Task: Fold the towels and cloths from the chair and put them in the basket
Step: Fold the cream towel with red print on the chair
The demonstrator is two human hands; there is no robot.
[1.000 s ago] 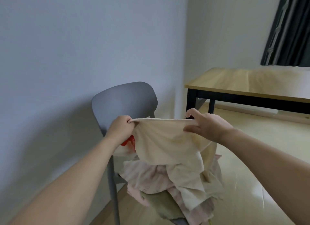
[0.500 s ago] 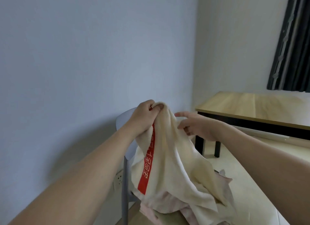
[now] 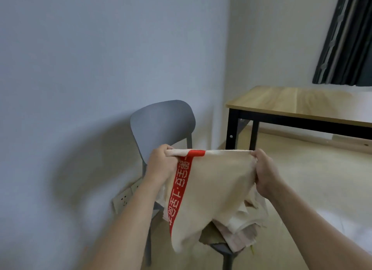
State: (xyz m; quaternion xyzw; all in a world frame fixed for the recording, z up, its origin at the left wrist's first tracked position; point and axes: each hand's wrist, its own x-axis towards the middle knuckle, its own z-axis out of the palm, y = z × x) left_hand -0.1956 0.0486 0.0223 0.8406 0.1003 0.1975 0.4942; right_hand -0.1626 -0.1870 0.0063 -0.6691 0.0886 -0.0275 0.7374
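Over the chair (image 3: 163, 122), both hands' fingers grasping towel (image 3: 213, 189), pile (image 3: 241, 231) mostly hidden

Illumination is soft and moderately dim, entering from the right, window side. The chair (image 3: 163, 126) casts a broad, diffuse shadow leftward onto the wall (image 3: 80, 68). The floor (image 3: 314, 175) shows pale glare at lower right. Detail is slightly soft overall. Wide-angle distortion tilts the curtain (image 3: 350, 38) at the frame edge.
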